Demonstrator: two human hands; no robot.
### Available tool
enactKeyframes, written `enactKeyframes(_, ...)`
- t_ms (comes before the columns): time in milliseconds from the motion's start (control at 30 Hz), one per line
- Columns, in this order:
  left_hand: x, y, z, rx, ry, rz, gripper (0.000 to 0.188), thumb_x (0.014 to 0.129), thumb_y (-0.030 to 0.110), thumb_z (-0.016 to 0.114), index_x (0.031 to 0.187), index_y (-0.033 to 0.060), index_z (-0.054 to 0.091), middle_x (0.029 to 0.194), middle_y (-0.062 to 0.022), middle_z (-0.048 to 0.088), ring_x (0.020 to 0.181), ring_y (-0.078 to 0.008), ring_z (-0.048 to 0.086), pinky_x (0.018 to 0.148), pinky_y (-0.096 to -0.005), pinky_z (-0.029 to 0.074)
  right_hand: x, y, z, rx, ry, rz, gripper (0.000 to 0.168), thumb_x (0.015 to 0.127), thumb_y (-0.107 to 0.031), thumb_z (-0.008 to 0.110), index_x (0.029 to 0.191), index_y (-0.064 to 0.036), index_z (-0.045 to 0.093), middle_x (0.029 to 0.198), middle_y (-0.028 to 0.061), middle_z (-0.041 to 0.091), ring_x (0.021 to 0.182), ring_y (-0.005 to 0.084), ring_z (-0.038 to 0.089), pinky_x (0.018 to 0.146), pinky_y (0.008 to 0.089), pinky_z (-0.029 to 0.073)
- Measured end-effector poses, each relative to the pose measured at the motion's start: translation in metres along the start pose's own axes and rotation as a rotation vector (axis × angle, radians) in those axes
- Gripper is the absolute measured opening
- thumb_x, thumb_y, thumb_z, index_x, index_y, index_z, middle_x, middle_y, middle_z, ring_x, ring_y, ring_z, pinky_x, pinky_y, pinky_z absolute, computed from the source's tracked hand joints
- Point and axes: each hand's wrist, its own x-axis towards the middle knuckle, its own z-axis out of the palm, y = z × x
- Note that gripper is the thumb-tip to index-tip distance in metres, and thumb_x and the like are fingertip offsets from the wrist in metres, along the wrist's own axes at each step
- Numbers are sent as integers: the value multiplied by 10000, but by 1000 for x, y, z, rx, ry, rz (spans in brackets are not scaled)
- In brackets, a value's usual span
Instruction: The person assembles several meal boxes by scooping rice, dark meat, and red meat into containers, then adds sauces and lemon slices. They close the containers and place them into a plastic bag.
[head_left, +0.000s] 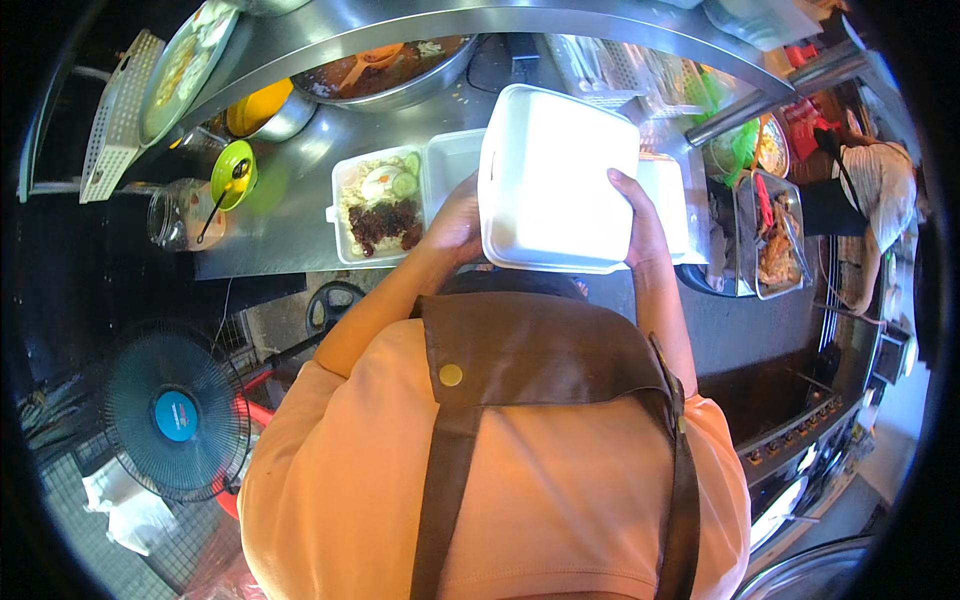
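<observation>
A white foam takeaway box (559, 180) is held up in front of my chest, between both hands. My left hand (459, 223) grips its left side, with the fingers hidden behind it. On the other side my right hand (643, 221) has its thumb on the white face and its fingers out of sight. To the left, an opened foam box (335, 232) lies on the steel counter (300, 251). Rice, a fried egg (380, 184), cucumber slices (406, 184) and dark sauced food (384, 223) fill its near compartment. More white foam (670, 196) shows behind my right hand.
A steel shelf (480, 26) crosses above the counter. Behind are a large pan of sauce (390, 97) and a utensil basket (592, 67). A green bowl (233, 176) stands left; a tray of cooked meat (780, 240) sits right. A fan (176, 416) is lower left; another person (874, 187) works far right.
</observation>
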Motion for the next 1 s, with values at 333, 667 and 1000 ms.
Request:
enactKeyframes(333, 56, -24, 5, 1769, 308, 45, 1015, 773, 516, 598, 1386, -89, 61, 776, -252, 630, 720, -381, 639, 647, -432, 515, 2, -53, -135, -347, 197, 18, 599, 761, -295, 679, 1216, 29, 464, 1024, 164, 589, 897, 235, 600, 807, 305, 483)
enactKeyframes(667, 79, -46, 38, 1530, 141, 90, 907, 732, 114, 566, 1418, 25, -21, 808, -279, 614, 767, -425, 607, 737, -502, 478, -18, -62, -69, -1594, 774, -901, 478, 793, -249, 678, 1162, 18, 531, 1112, 216, 562, 1017, 285, 563, 847, 340, 445)
enactKeyframes(1000, 30, 12, 17, 831, -215, 280, 631, 869, 145, 558, 1421, 175, 254, 877, -101, 649, 650, -136, 603, 564, -279, 491, 13, 45, 21, -628, -43, -303, 767, 867, -435, 556, 1374, 44, 236, 1323, 248, 385, 1265, 337, 344, 1049, 387, 261)
